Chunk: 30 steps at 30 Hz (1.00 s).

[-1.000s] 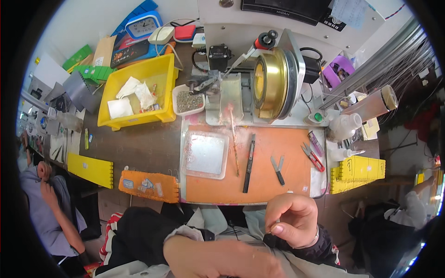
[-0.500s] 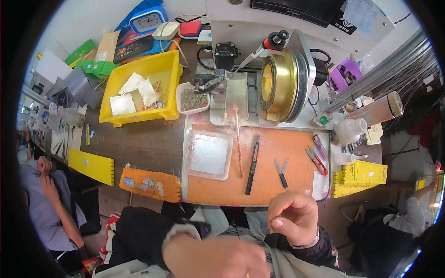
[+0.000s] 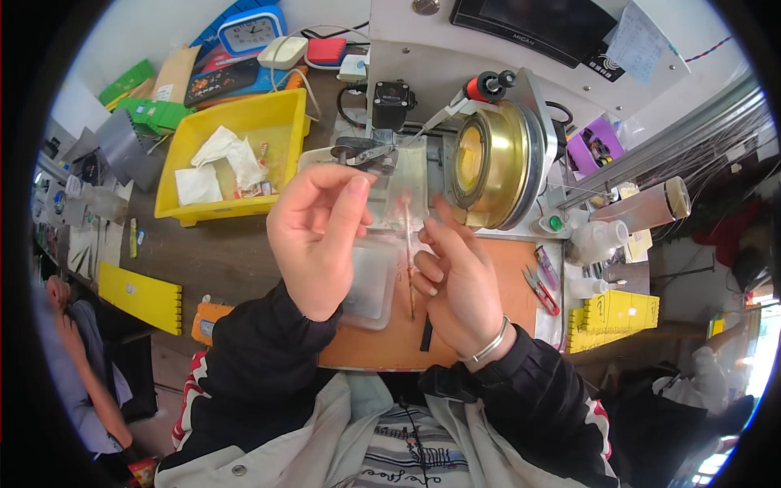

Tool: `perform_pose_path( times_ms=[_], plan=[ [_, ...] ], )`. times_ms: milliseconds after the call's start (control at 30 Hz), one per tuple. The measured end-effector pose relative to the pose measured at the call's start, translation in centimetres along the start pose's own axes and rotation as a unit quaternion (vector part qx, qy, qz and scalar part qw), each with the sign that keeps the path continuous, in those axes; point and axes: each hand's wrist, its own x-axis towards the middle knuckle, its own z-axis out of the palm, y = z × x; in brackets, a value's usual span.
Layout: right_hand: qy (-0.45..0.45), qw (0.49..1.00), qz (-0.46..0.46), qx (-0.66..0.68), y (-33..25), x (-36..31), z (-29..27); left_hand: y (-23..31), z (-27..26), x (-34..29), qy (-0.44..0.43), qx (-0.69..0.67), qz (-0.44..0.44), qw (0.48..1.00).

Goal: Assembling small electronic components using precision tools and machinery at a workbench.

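My left hand [image 3: 316,236] is raised over the left part of the orange mat [image 3: 374,348]. Its thumb and forefinger are pinched together, and anything between them is too small to see. To its right, my right hand [image 3: 462,285] has its fingers curled, the foremost one smeared by motion; what it may hold cannot be made out. A clear plastic tray [image 3: 373,285] lies partly behind my left hand. Between the hands rests a thin brush-like stick [image 3: 410,272]. Just beyond stands a machine with a gold wheel [image 3: 506,167]. A dark slim tool [image 3: 427,333] is mostly hidden under my right hand.
At the left is a yellow bin [image 3: 183,213] with white tissues [image 3: 215,167]. Red-handled snips [image 3: 541,291] and a purple lighter [image 3: 547,267] lie on the right. Bottles [image 3: 598,240] and a yellow serrated board [image 3: 614,319] stand farther right. A person's arm [image 3: 89,374] shows at left.
Both hands have risen from near my lap and moved forward over the mat, toward the machine. The view has shifted slightly. My left hand now covers the small white container of metal bits.
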Motion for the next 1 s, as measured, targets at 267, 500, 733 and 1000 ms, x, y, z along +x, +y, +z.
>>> perform_pose_path(
  times_ms=[267,500,733,1000],
  plan=[
    [0.009,0.996,0.008,0.093,0.2,2.7,0.9,2.1,-3.6,0.7,-0.03,-0.032,0.063,0.997],
    [-0.026,0.98,0.09,0.174,-0.6,1.5,0.1,2.7,-4.4,2.0,-0.184,0.144,0.092,0.968],
    [-0.086,0.97,0.113,0.199,-0.8,0.7,-0.6,0.2,-2.8,1.6,-0.237,0.336,0.143,0.9],
    [-0.121,0.971,0.113,0.175,-1.2,0.3,-0.8,-0.4,-2.4,1.3,-0.25,0.257,0.208,0.91]
  ],
)
